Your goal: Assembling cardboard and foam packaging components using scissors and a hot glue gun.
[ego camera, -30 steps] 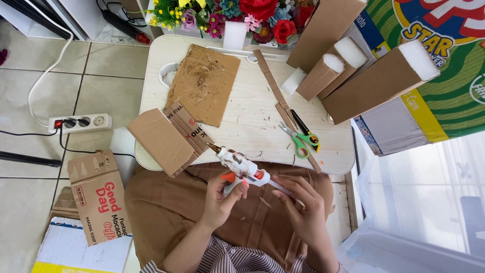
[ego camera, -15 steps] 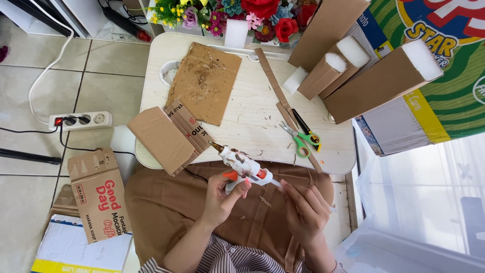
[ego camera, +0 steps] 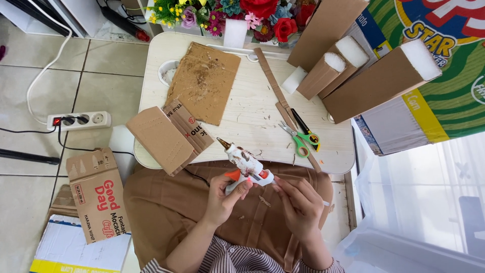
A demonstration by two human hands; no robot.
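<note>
Left hand (ego camera: 222, 199) grips grimy white glue gun (ego camera: 246, 164).

- We see our own left hand (ego camera: 222, 199) and right hand (ego camera: 298, 207) bare, with no gloves, rings or watch visible.
- Our striped shirt sleeves (ego camera: 227, 258), thin dark lines on a pale cloth, cover both forearms down to the wrists, with a small button showing on the cloth at the left cuff.
- A plain tan-brown garment (ego camera: 166, 202), smooth and loosely creased, covers our lap, flecked with small pale scraps.
</note>
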